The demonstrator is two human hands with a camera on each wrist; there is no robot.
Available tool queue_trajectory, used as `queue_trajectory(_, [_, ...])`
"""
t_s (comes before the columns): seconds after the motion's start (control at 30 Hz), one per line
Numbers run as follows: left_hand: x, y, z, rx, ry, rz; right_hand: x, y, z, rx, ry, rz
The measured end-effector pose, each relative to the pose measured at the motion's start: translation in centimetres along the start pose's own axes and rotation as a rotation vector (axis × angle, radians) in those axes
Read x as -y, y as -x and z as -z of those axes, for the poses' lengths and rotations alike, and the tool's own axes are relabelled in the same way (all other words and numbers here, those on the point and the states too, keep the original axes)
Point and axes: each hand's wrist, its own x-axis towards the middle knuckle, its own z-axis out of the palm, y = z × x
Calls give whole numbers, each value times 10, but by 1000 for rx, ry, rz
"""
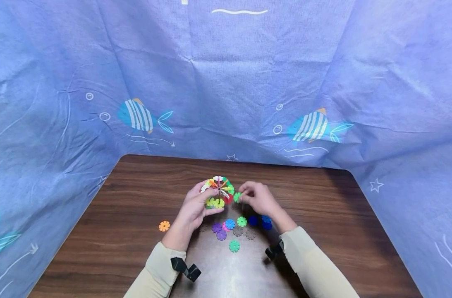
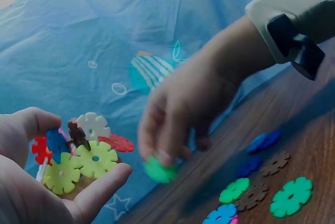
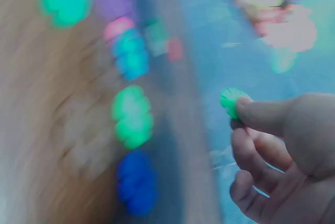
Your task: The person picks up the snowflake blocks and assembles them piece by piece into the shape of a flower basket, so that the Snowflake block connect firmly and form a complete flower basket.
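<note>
My left hand (image 1: 193, 205) holds a round structure (image 1: 226, 181) of interlocked notched plastic discs in white, green, yellow, red and orange above the table. In the left wrist view, a blue disc (image 2: 56, 143) shows beside the thumb and two yellow discs (image 2: 97, 159) face the camera. Just right of the structure, my right hand (image 1: 260, 199) pinches a green notched disc (image 1: 237, 197) between thumb and fingertips. That green disc (image 3: 230, 102) is apart from the structure in the right wrist view. The palm side of the left hand hides part of the structure in the head view.
Loose discs lie on the brown wooden table (image 1: 136, 182) below the hands: purple (image 1: 221, 235), light blue (image 1: 230, 224), green (image 1: 234, 246), brown (image 1: 250, 234) and dark blue (image 1: 253, 220). An orange disc (image 1: 164, 225) lies apart at the left. A blue fish-print cloth (image 1: 226, 82) hangs behind.
</note>
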Motion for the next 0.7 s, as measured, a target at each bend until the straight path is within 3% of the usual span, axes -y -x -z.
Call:
queue_trajectory(0.13, [2,-1,-2,-17,-21,-17,17,6,14,-177,-226,-7])
queue_trajectory(0.27, [5,-3,-4,-44,-14,-37,32,15,22,-228,-392,0])
queue_trajectory(0.5, [8,-6,-4,-23,25,-41,39,17,19,-238,-355,11])
queue_trajectory(0.7, [8,-5,-4,-4,-2,-46,51,19,20,-271,-365,-20])
